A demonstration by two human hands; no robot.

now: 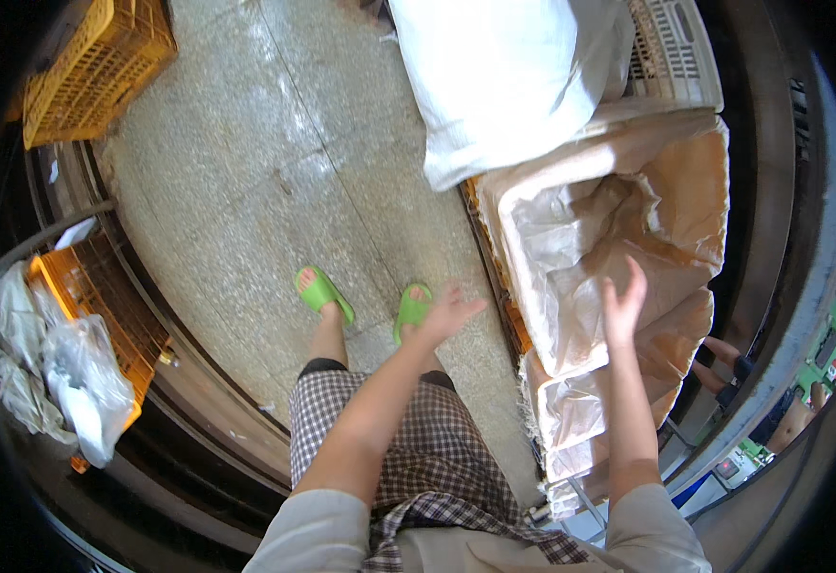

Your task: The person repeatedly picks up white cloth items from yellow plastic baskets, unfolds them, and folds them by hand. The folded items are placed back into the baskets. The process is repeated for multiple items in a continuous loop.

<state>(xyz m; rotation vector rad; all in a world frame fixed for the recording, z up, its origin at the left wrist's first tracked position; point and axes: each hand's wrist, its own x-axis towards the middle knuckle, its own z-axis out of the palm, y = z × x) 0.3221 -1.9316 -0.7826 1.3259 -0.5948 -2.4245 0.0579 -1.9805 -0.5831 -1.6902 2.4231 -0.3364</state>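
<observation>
My right hand (625, 304) is over a crate lined with whitish woven sacking (523, 248) and clear plastic. Its thumb and fingers are apart, and nothing is in it. Out to the left, my left hand (453, 311) hangs above the floor near the crate's side, slightly blurred, fingers spread and holding nothing. Crumpled clear plastic (571, 234) lies inside the lined crate. Beyond it, a large white sack (494, 76) rests beside a white plastic basket (680, 53). Nearer me are more lined compartments (571, 420).
A yellow crate (103, 72) stands at the far left. Below it, an orange crate (112, 315) has plastic bags (88, 382) draped over it. My green slippers (325, 291) are on the speckled floor (246, 191). A metal rail (819, 286) curves along the right, with people's limbs beyond.
</observation>
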